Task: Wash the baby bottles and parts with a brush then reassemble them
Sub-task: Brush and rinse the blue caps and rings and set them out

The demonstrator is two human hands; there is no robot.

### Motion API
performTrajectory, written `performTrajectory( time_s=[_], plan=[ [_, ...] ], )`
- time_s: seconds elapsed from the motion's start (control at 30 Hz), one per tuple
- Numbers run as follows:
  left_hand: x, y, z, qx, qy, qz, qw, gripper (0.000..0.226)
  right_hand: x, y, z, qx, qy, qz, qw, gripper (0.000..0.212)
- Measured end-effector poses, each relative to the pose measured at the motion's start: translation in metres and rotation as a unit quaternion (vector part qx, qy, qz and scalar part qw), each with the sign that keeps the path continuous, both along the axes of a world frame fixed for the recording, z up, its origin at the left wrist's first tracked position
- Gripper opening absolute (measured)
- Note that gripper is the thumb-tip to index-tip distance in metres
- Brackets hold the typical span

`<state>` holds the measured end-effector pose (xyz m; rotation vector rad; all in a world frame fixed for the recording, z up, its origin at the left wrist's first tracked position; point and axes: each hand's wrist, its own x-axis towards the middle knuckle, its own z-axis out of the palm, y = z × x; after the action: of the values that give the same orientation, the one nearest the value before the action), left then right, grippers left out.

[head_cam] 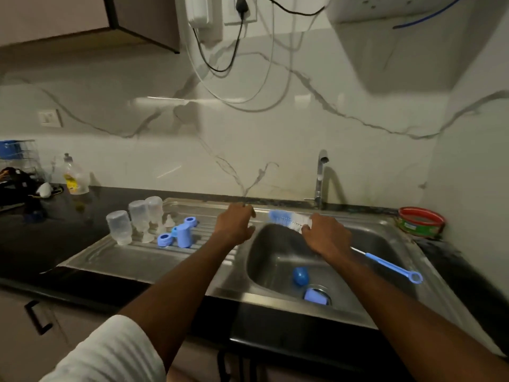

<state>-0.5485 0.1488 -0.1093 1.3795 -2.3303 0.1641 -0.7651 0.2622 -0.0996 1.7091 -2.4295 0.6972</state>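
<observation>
Scrubbing pause at the sink

Right hand [326, 234] grips the blue-handled white-bristle bottle brush [292, 219]. Left hand [236, 223], fingers curled, appears empty; uncertain. Three clear plastic bottles [139, 220] stand inverted left of it; blue caps [300, 276] lie below the hands. Next, probably: pick up a cap.

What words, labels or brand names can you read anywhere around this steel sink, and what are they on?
No text is legible anywhere.
Clear dish soap bottle with yellow label: print too blurred to read.
Round red-rimmed tub with green label: print too blurred to read.
Clear upturned baby bottles: no markings can be made out.
Blue and white bottle brush: nothing printed shows.
</observation>
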Motion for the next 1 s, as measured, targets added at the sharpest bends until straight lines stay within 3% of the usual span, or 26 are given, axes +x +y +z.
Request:
performTrajectory(
  time_s=[0.1,0.23,0.4,0.6,0.7,0.8,0.9,1.0],
  plan=[
    [-0.047,0.004,-0.026,0.008,-0.033,-0.017,0.999,0.029,-0.029,0.003,-0.012,0.012,0.002,-0.018,1.0,0.033],
    [-0.099,-0.002,-0.067,0.073,-0.077,-0.03,0.994,0.037,-0.061,-0.002,-0.039,0.048,0.026,-0.034,0.998,0.029],
    [-0.156,-0.023,-0.101,0.211,-0.187,-0.023,0.959,0.054,-0.113,-0.01,-0.068,0.151,0.011,-0.063,0.986,0.029],
    [-0.186,-0.044,-0.129,0.301,-0.238,0.003,0.923,0.061,-0.141,-0.03,-0.073,0.171,0.024,-0.063,0.983,0.03],
    [-0.188,-0.053,-0.133,0.28,-0.168,-0.002,0.945,0.051,-0.141,-0.032,-0.076,0.181,0.03,-0.064,0.981,0.029],
    [-0.194,-0.057,-0.121,0.224,0.013,-0.024,0.974,0.039,-0.145,-0.028,-0.076,0.183,0.024,-0.074,0.98,0.027],
    [-0.206,-0.05,-0.105,0.202,0.183,-0.065,0.96,0.043,-0.148,-0.025,-0.076,0.177,0.015,-0.086,0.98,0.027],
    [-0.217,-0.045,-0.1,0.167,0.244,-0.106,0.949,0.058,-0.148,-0.024,-0.076,0.175,0.013,-0.093,0.98,0.028]
  ],
)
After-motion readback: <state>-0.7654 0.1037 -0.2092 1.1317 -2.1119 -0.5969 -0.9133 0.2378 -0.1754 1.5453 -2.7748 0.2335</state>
